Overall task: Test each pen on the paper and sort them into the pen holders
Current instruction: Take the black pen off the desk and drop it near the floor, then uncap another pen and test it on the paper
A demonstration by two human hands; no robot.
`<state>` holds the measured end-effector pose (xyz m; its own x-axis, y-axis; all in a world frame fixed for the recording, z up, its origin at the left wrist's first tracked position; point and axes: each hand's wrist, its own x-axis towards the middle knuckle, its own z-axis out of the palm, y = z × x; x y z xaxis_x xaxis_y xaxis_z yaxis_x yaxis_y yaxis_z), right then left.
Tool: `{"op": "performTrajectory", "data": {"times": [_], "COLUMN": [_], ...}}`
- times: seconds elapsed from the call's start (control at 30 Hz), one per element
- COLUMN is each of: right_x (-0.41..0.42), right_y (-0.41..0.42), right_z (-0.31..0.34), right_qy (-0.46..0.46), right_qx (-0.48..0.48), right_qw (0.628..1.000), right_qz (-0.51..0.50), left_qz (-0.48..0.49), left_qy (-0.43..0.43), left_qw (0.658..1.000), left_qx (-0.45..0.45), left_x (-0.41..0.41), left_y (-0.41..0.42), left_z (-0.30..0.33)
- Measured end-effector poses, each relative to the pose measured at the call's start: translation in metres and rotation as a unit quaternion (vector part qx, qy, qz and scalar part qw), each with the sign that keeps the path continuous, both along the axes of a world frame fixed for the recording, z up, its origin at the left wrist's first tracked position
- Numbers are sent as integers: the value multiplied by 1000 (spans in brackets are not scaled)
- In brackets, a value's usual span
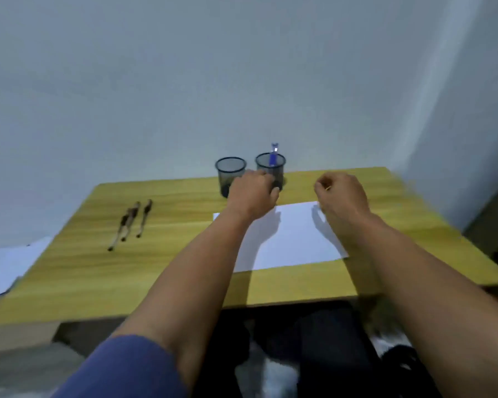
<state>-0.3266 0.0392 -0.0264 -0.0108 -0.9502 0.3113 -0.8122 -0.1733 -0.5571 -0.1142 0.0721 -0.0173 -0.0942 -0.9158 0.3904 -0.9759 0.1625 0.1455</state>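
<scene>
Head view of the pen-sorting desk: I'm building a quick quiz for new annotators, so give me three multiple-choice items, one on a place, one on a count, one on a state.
1. Where does the blue pen stand?
A. In the right pen holder
B. In the left pen holder
C. On the paper

2. How many loose pens lie at the table's left side?
A. One
B. Three
C. Six

3. What is the state of the left pen holder?
A. Tipped over
B. Upright, no pen showing
C. Full of pens

Answers: 1 A, the blue pen rises out of the right holder's rim. 2 B, three dark pens lie side by side. 3 B, it stands upright with nothing above its rim.
</scene>
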Motion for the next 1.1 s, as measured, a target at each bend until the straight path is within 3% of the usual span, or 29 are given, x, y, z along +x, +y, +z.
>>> {"op": "performTrajectory", "data": {"times": [0.27,0.57,0.87,0.97,1.1], "right_x": [218,359,386,366,326], "right_y": [6,18,7,0,-15], "right_z": [-12,-38,-39,-34,-26], "right_qy": [3,73,171,142,33], "right_qx": [55,171,179,165,195], "right_qw": [976,938,937,950,955], "right_qz": [210,291,247,223,219], "left_qz": [234,229,216,215,183], "left_qy": [60,77,119,123,105], "left_qw": [970,968,967,968,977], "left_qx": [36,64,57,29,9], "left_x": [223,302,320,313,292], "left_y": [60,61,53,53,50], "left_z": [-29,-74,-82,-78,-62]}}
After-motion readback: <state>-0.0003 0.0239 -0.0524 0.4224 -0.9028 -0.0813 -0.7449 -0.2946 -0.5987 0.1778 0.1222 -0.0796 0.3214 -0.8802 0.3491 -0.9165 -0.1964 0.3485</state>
